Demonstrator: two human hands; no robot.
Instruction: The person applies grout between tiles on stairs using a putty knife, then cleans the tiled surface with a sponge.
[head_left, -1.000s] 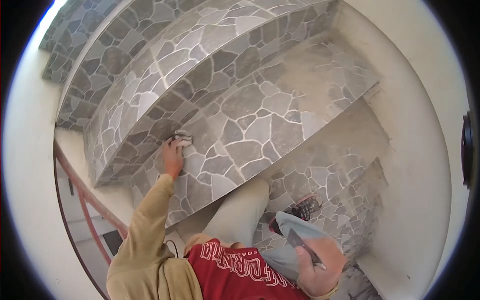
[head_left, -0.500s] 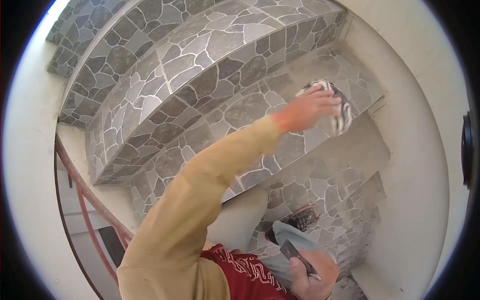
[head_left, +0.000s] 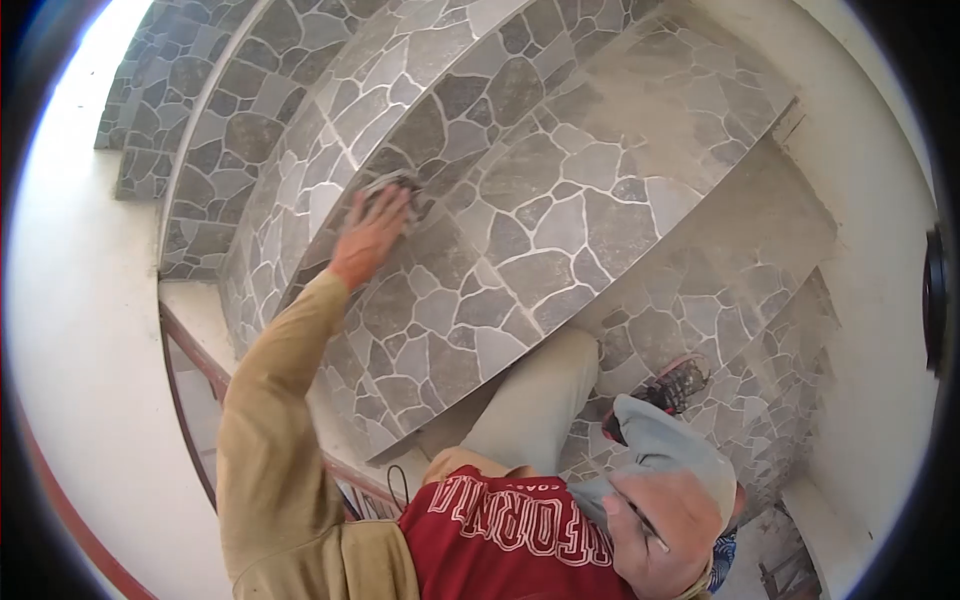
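Note:
My left hand, in a tan sleeve, presses a crumpled grey-and-white striped cloth against the stone-patterned riser, near where it meets the tread. The hand's fingers lie spread over the cloth and hide part of it. At the lower right, my right hand rests by my bent knee, closed around a thin flat scraper. Only the scraper's narrow edge shows between the thumb and fingers.
Curved stone-patterned steps rise at the upper left. Pale dust covers part of the tread's far end, beside the cream wall. A reddish railing runs along the left. My shoe stands on the lower step.
My left hand has swept the cloth from the tread's dusty far end leftward to the riser. My view has shifted, and my right hand still holds the scraper, now turned more edge-on.

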